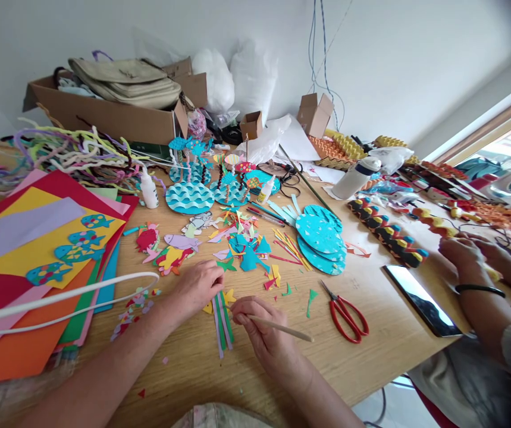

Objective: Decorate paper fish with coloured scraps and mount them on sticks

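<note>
My right hand [264, 333] pinches a thin pale wooden stick [286, 329], whose rear end points to the right. Just left of its tip, green and purple paper strips [222, 327] lie over a yellow paper cutout [230, 296]. At the upper end of those strips is my left hand [197, 282], fingers curled in and closed; what lies under its fingertips is hidden. Beyond the hands are paper fish cutouts [181, 242] and blue paper scraps [247, 251]. Red-handled scissors [348, 318] rest to the right.
Coloured paper sheets [77, 309] and a white cable [116, 279] are at left. Blue discs [322, 235], a glue bottle [149, 189] and wavy fish models [189, 197] stand farther back. A phone [421, 301] lies right, near another person's hands [464, 255].
</note>
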